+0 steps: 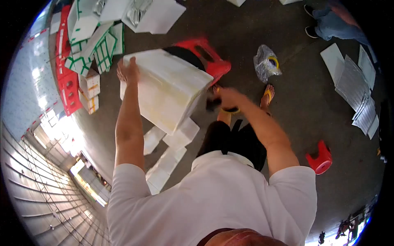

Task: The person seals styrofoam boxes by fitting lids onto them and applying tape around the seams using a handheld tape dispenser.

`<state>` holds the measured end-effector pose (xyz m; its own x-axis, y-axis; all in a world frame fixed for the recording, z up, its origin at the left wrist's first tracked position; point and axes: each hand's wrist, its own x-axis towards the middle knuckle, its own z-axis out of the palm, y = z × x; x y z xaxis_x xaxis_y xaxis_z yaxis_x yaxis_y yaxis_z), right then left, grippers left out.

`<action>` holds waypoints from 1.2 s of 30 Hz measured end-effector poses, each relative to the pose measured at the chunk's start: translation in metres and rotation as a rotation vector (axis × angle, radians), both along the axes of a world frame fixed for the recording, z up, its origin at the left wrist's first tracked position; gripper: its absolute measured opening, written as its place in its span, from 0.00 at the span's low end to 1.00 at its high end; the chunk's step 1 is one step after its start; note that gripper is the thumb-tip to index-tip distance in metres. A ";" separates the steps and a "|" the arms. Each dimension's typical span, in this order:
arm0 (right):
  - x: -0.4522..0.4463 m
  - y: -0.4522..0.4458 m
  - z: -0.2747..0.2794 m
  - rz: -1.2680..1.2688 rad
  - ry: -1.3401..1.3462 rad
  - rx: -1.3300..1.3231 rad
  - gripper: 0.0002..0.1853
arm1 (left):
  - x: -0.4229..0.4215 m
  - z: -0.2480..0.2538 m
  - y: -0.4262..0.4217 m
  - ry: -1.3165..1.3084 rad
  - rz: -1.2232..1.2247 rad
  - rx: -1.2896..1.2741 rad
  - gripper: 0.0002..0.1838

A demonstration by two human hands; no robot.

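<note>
A large white foam box point(170, 88) is tilted in front of me, resting over a red plastic stool point(219, 67) and a black rounded thing point(186, 56). My left hand point(129, 71) lies against the box's far left edge, fingers spread over it. To the right of the box, my right hand point(230, 98) is closed around a dark tool point(213, 103), smeared by motion, and its kind cannot be made out. A yellow ring-shaped edge point(231, 110) shows just below that hand.
White foam pieces point(166, 168) lie left of my legs. Green-taped foam boxes point(92, 49) and red barriers point(67, 65) stand at left. Clear plastic with a yellow tape roll point(274, 63), a small red stool point(320, 159) and silvery panels point(355, 88) are at right. Another person point(334, 24) is upper right.
</note>
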<state>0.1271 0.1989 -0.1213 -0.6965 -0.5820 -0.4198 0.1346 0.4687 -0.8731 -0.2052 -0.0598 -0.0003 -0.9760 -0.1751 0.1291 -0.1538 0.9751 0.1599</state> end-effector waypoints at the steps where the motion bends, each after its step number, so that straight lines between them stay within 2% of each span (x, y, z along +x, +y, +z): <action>1: 0.019 -0.023 -0.041 -0.227 0.179 -0.015 0.31 | -0.011 -0.001 -0.007 0.011 0.120 0.003 0.40; 2: 0.021 -0.020 -0.049 -0.321 0.262 -0.030 0.32 | -0.009 -0.003 -0.022 0.005 0.279 0.004 0.40; 3: 0.023 -0.016 -0.058 -0.412 0.347 -0.041 0.33 | -0.008 0.002 -0.023 0.005 0.279 0.005 0.40; 5: -0.002 0.017 -0.041 -1.329 -0.184 -0.272 0.33 | -0.008 0.003 -0.023 -0.023 0.441 0.031 0.42; 6: -0.026 0.019 -0.040 -1.329 -0.184 -0.272 0.33 | -0.013 0.004 -0.018 -0.024 0.442 0.031 0.42; 8: -0.085 0.013 -0.043 -1.996 -0.122 -0.585 0.36 | -0.010 0.003 -0.026 -0.054 0.452 -0.012 0.43; 9: -0.085 -0.008 -0.052 -1.996 -0.122 -0.586 0.36 | -0.011 0.010 -0.025 -0.111 0.438 0.022 0.44; 11: -0.094 -0.065 -0.071 -1.929 0.070 -0.286 0.42 | -0.008 0.021 -0.043 -0.050 0.491 0.048 0.44; 13: -0.064 -0.062 -0.021 -1.765 -0.153 -0.282 0.42 | -0.012 0.007 -0.032 -0.049 0.563 -0.037 0.44; 14: -0.064 -0.063 -0.012 -1.674 -0.160 -0.261 0.41 | -0.014 0.003 -0.031 -0.097 0.629 -0.137 0.44; 15: -0.048 -0.070 -0.008 -1.634 -0.193 -0.230 0.39 | -0.015 0.004 -0.027 -0.130 0.529 -0.097 0.46; 16: -0.041 -0.053 -0.002 -1.654 -0.353 -0.437 0.37 | -0.008 0.008 -0.043 -0.121 0.534 -0.009 0.48; 18: -0.030 -0.039 0.040 -1.759 -0.564 -0.740 0.35 | -0.012 0.040 -0.066 -0.177 0.527 0.131 0.46; 19: -0.027 -0.030 0.073 -1.762 -0.626 -0.823 0.36 | -0.004 0.035 -0.088 -0.227 0.380 0.357 0.43; 20: -0.029 -0.020 0.080 -1.795 -0.571 -0.889 0.33 | -0.001 0.024 -0.131 -0.242 0.247 0.577 0.41; 21: -0.028 -0.029 0.099 -1.837 -0.505 -0.550 0.31 | 0.021 0.028 -0.142 -0.225 0.256 0.525 0.36; 22: -0.024 -0.005 0.120 -1.793 -0.476 -0.994 0.30 | 0.047 0.032 -0.153 -0.209 0.267 0.474 0.32; 23: -0.028 0.011 0.106 -1.702 -0.391 -1.027 0.29 | 0.074 0.027 -0.176 -0.232 0.355 0.544 0.30; 25: -0.064 0.004 0.133 -1.590 -0.426 -1.102 0.31 | 0.128 -0.008 -0.202 -0.217 0.495 0.861 0.29; 26: -0.081 -0.005 0.146 -1.537 -0.425 -1.093 0.31 | 0.154 -0.022 -0.194 -0.071 0.504 0.942 0.28; 27: -0.097 -0.022 0.165 -1.458 -0.455 -0.989 0.30 | 0.170 -0.019 -0.192 -0.050 0.567 1.006 0.28; 28: -0.156 -0.043 0.175 -1.375 -0.498 -0.886 0.30 | 0.141 -0.008 -0.198 -0.028 0.638 1.054 0.28; 29: -0.167 -0.023 0.164 -1.323 -0.527 -0.811 0.32 | 0.126 -0.010 -0.164 -0.084 0.639 1.040 0.28; 30: -0.180 -0.070 0.175 -1.160 -0.541 -0.704 0.33 | 0.153 0.010 -0.208 -0.058 0.714 1.071 0.29; 31: -0.183 -0.061 0.156 -1.103 -0.519 -0.717 0.32 | 0.153 0.004 -0.197 -0.054 0.722 1.070 0.29; 32: -0.195 -0.069 0.163 -1.046 -0.525 -0.708 0.32 | 0.154 0.001 -0.199 -0.078 0.744 1.140 0.29; 34: -0.210 -0.073 0.178 -1.060 -0.481 -0.560 0.30 | 0.164 0.005 -0.200 -0.050 0.792 1.223 0.29; 35: -0.216 -0.063 0.165 -1.053 -0.468 -0.503 0.30 | 0.175 0.004 -0.189 -0.036 0.900 1.231 0.30; 36: -0.215 -0.080 0.181 -1.026 -0.417 -0.491 0.29 | 0.177 0.022 -0.201 0.030 0.987 1.235 0.30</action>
